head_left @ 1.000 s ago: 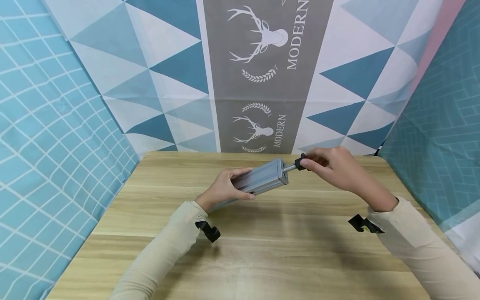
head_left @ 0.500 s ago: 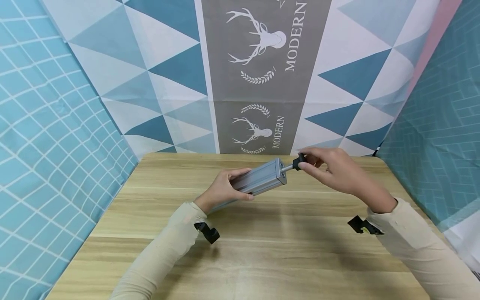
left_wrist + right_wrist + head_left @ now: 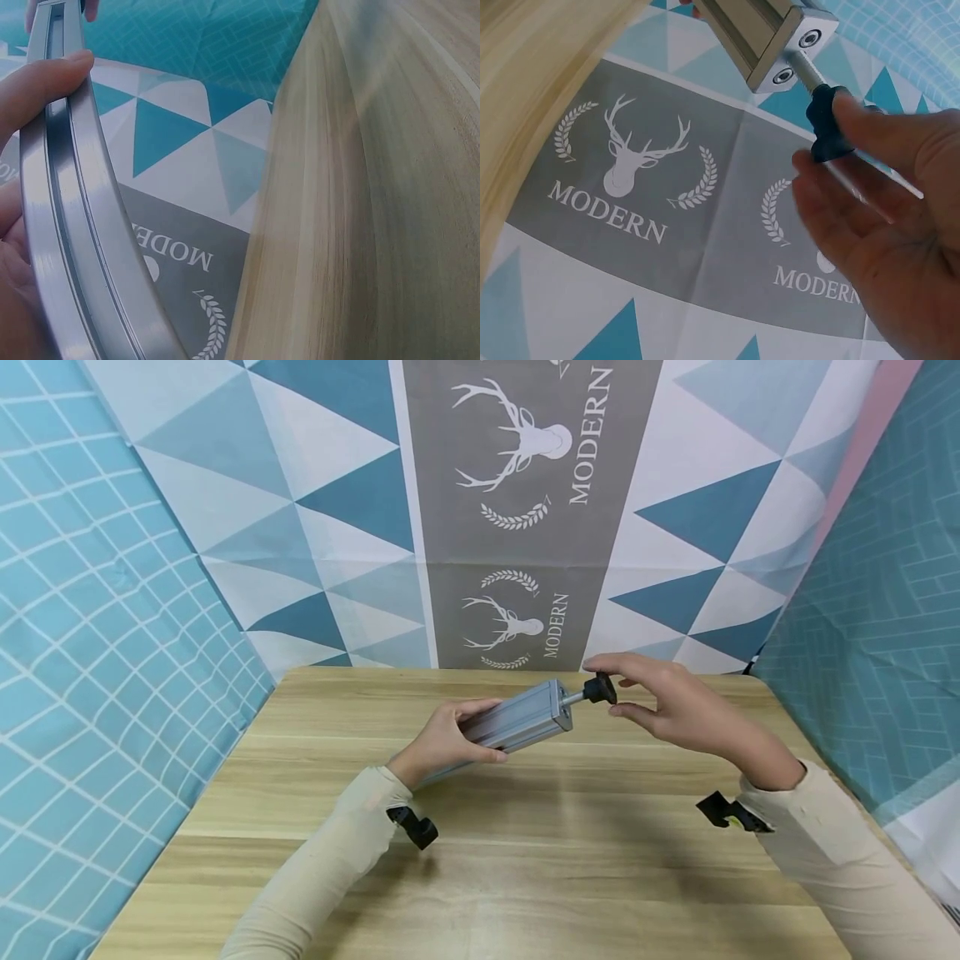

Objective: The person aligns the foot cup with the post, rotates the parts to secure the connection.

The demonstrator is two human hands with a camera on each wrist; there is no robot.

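Starting at the left, and nothing shifting there: the left hand (image 3: 442, 745) keeps its hold on the silvery metal bar (image 3: 525, 717), which slants over the desk (image 3: 480, 885), near the far edge and roughly midway between the far corners. Along to the bar's right end, out comes the rod (image 3: 573, 697), black knob (image 3: 600, 687) on its tip, and here's the change! Half a second ago the right hand (image 3: 675, 702) had that knob pinched; now its fingers have spread and the knob shows plainly between them. For the work, I'd judge the pinch is let go, knob staying on the rod, the left hand alone steadying the bar.

Now the hands. Left: wrapped round the bar, thumb along the near side. Right: partly open, thumb and fingers gently bent either side of the knob, gripping nothing; whether a fingertip brushes it, I can't tell.
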